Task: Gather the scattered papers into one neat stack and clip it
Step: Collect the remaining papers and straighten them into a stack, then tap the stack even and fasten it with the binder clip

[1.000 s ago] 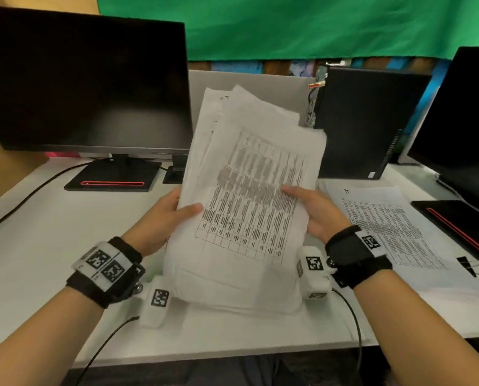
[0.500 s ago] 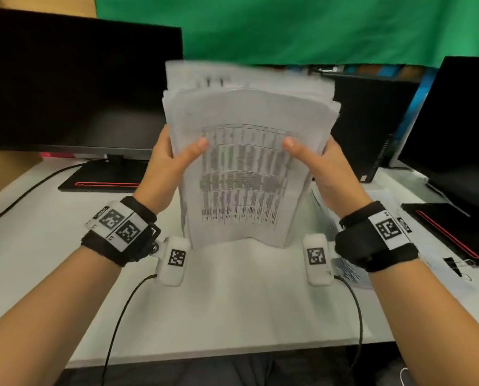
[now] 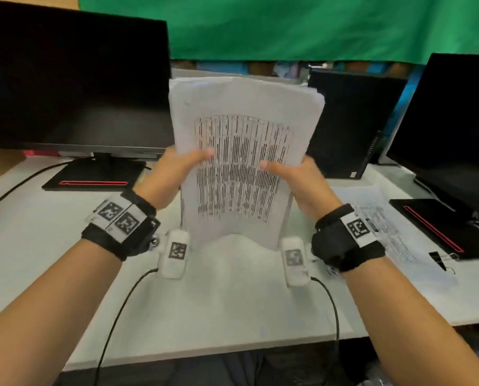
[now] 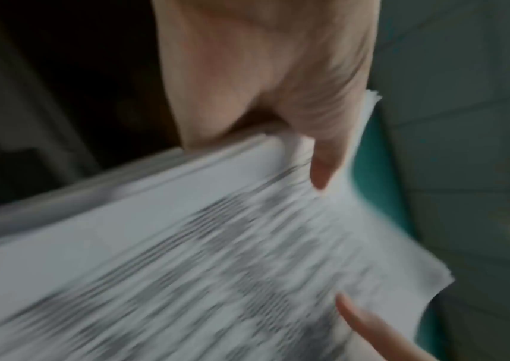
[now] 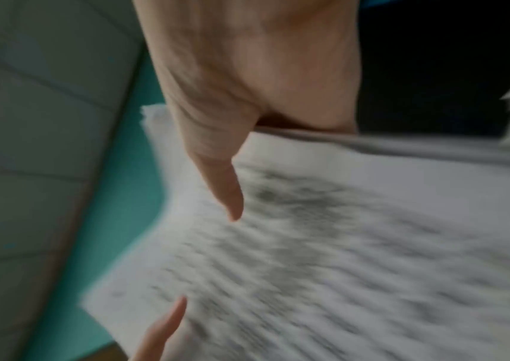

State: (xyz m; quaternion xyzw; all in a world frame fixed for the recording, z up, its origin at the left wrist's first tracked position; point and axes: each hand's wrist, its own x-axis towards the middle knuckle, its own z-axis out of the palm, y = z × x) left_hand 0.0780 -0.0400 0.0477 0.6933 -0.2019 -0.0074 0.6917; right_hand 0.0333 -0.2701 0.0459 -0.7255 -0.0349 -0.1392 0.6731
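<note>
Paper stack [image 3: 243, 162] upright on white desk [image 3: 232, 302], clamped by left hand [image 3: 174, 174], right hand [image 3: 296, 176]; green backdrop [image 3: 288, 23] behind

Bare desk [image 3: 218, 296] lies between left monitor [image 3: 74, 79] and loose sheet [image 3: 383, 227].

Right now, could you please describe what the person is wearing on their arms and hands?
Both forearms are bare, with no sleeves or gloves. The left hand and right hand each have a black wrist strap with white square-coded marker tags: two on the left, one on the right. A white tagged module hangs under each wrist, trailing a thin black cable.
</note>
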